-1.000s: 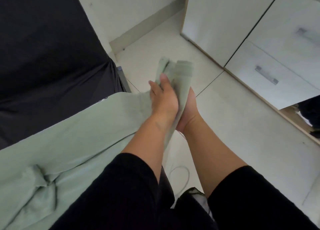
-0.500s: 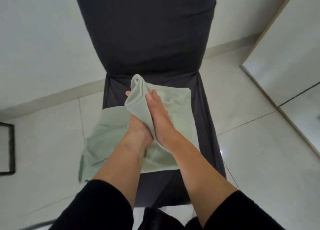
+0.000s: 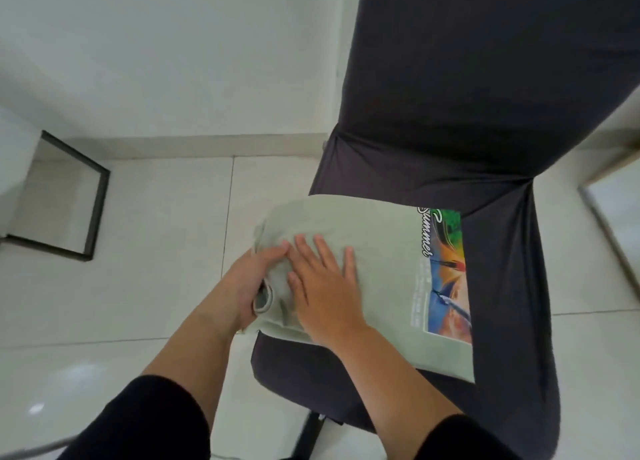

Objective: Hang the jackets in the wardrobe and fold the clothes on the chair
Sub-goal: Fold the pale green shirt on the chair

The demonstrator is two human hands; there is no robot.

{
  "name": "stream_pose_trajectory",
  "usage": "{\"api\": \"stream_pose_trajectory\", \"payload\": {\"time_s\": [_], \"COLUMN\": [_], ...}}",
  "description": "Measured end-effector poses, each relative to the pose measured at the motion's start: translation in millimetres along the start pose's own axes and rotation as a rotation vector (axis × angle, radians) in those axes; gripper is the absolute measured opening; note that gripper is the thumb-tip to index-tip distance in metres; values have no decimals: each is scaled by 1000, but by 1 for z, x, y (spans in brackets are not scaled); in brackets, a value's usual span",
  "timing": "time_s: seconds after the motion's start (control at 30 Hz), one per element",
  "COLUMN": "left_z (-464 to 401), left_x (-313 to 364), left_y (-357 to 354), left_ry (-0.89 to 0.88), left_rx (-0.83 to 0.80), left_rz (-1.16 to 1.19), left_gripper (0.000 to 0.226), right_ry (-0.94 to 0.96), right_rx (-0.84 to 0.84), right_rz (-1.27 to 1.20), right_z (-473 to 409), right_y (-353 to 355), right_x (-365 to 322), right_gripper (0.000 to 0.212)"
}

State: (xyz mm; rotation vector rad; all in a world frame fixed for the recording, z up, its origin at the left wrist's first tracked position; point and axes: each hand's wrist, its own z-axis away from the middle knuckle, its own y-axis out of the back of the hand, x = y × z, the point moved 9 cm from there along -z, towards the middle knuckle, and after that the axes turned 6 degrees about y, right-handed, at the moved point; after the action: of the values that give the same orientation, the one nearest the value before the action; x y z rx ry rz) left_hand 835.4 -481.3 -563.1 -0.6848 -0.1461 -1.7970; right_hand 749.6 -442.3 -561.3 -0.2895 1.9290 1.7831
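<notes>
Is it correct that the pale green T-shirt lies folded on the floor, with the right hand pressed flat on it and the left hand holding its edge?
Not quite. The head view shows the T-shirt on the seat of the dark chair, not the floor. The right hand lies flat on it; the left hand holds its edge.

You have a pale green T-shirt (image 3: pixel 377 251) lying folded and flat on the seat of the dark grey covered chair (image 3: pixel 512 286). Its printed graphic with "Summer" lettering faces up at the fold's 3 o'clock edge. Its bunched edge overhangs the seat at 9 o'clock.
</notes>
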Motion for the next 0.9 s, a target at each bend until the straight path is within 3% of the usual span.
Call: {"api": "stream_pose_trajectory", "payload": {"time_s": [0.07, 0.17, 0.33, 0.4, 0.47, 0.53, 0.57, 0.67, 0.73, 0.9], "left_z": [-6, -5, -8, -9, -5, 5, 5, -11, -18, -17], "left_x": [8, 16, 13, 15, 21, 30, 30, 3, -10, -8], "left_y": [3, 10, 45, 58, 62, 46, 29, -21, -27, -14], "left_ry": [-95, -152, -152, -214, -251, -333, -404, -504, -545, -737], "left_rx": [77, 101, 200, 364, 623, 819, 800, 518, 455, 364], "left_rz": [-39, 24, -99, -366, -784, -1035, -1086, -1186, -1175, -1083], "left_gripper": [24, 28, 37, 40, 50, 55, 53, 53, 56, 58], "right_ry": [-112, -282, -307, -302, -373, -463, -497, -536, -597, -821], "right_rx": [141, 318, -79, -55, 29, 49, 34, -16, -9, 246], "right_rz": [-5, 106, 261, 261, 271, 296, 298, 292, 292, 190], "right_z": [-2, -2, 1, 7, 17, 31, 37, 49, 59, 95], "right_y": [26, 60, 28, 32, 45, 54, 56, 59, 63, 89], "right_x": [10, 26, 44, 48, 61, 79, 87, 101, 113, 130], "right_gripper": [56, 55, 51, 54, 58, 57, 55, 52, 52, 51]}}
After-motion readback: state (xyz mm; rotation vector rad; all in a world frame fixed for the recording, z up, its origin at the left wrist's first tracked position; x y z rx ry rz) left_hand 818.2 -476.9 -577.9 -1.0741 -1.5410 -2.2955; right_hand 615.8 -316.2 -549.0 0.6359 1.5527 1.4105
